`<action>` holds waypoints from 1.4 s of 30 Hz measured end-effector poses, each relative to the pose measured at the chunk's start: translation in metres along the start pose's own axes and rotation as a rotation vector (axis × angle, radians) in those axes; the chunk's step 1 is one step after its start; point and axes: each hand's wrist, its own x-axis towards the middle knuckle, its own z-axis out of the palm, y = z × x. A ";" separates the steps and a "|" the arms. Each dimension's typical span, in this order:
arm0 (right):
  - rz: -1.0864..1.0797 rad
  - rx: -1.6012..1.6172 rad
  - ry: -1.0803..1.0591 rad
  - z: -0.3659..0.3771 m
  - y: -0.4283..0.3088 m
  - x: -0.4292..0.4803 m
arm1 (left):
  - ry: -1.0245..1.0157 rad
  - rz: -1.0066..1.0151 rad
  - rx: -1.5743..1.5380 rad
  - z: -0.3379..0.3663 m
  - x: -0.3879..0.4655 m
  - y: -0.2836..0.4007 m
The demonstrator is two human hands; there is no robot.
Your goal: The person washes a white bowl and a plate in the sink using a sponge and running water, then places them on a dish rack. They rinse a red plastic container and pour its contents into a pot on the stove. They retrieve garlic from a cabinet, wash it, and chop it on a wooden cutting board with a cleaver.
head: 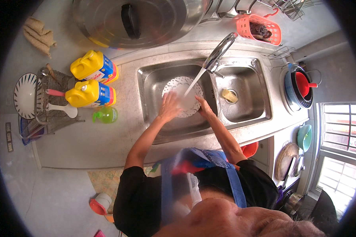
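Note:
A white plate with dark marks around its rim (187,80) is over the larger, left basin (154,130) of a steel double sink. Water runs onto it from a chrome tap (221,50). My right hand (205,108) grips the plate's right edge, thumb on top. My left hand (168,107), blurred, lies over the lower left of the plate with its fingers extended and grips nothing. A yellow sponge (230,96) sits by the drain of the smaller right basin (246,111).
Left of the sink stand two yellow jugs (87,65), a green pump bottle (106,115) and a wire rack (52,89) with utensils. A large metal lid (163,23) and a pink basket (274,32) are behind the sink. Stacked bowls and colanders (290,86) stand at right.

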 end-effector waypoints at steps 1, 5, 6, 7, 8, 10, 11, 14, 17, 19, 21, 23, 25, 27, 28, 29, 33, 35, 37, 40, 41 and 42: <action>0.029 -0.020 0.016 0.010 -0.001 0.004 | 0.019 -0.046 -0.071 -0.002 -0.001 0.001; -0.075 -0.148 -0.085 0.032 -0.019 0.026 | -0.056 -0.064 -0.240 -0.007 0.006 0.018; -0.097 -0.081 -0.170 0.031 -0.023 0.026 | -0.012 -0.048 -0.326 -0.008 0.008 0.023; -0.058 -0.081 -0.094 0.031 -0.026 0.028 | 0.079 -0.013 -0.420 -0.007 0.009 0.027; -0.026 -0.061 -0.079 0.028 -0.029 0.025 | 0.129 0.006 -0.326 -0.006 0.009 0.034; 0.068 -0.056 -0.011 0.022 -0.031 0.018 | 0.160 -0.003 -0.291 -0.003 0.009 0.046; 0.063 -0.114 -0.049 0.019 -0.033 0.014 | 0.116 -0.032 -0.272 -0.001 0.010 0.051; 0.053 -0.264 -0.100 0.011 -0.043 0.005 | 0.216 -0.271 -0.612 0.001 0.014 0.053; -0.069 -0.287 -0.152 0.013 -0.055 0.006 | 0.151 -0.740 -1.051 -0.003 0.026 0.026; -0.304 -0.809 -0.013 0.021 -0.058 0.010 | 0.378 -0.691 -1.755 -0.002 0.030 0.012; -0.675 -1.428 0.094 0.034 -0.053 0.014 | 0.339 -0.796 -1.841 0.002 0.035 0.002; -0.751 -1.336 0.089 0.052 -0.034 0.015 | 0.350 -0.866 -1.891 0.006 0.037 0.000; -1.077 -2.055 -0.046 0.068 -0.017 0.017 | 0.370 -0.957 -1.895 0.008 0.038 0.003; -1.087 -2.092 0.169 0.083 -0.014 0.035 | 0.371 -0.893 -1.884 0.005 0.039 0.008; -1.001 -2.139 0.215 0.085 -0.018 0.046 | 0.366 -0.786 -1.868 0.002 0.036 0.011; -0.947 -2.014 0.145 0.084 -0.026 0.059 | 0.360 -0.682 -1.848 -0.002 0.034 0.013; -0.683 -1.691 -0.107 0.057 -0.048 0.097 | 0.348 -0.724 -1.937 -0.014 0.026 0.017; -0.701 -1.587 -0.152 0.036 -0.050 0.101 | 0.421 -0.792 -2.064 -0.014 0.023 0.013; -0.699 -1.489 -0.179 0.023 -0.045 0.099 | 0.479 -0.759 -2.216 -0.011 0.022 0.006; -0.644 -1.186 0.107 0.029 -0.015 0.085 | 0.534 -0.901 -2.253 0.002 0.024 -0.004; -0.605 -0.955 0.214 0.033 -0.002 0.075 | 0.565 -0.992 -2.245 0.007 0.026 -0.006; -0.759 -1.151 0.324 0.041 0.008 0.071 | 0.595 -0.982 -2.250 0.012 0.030 -0.008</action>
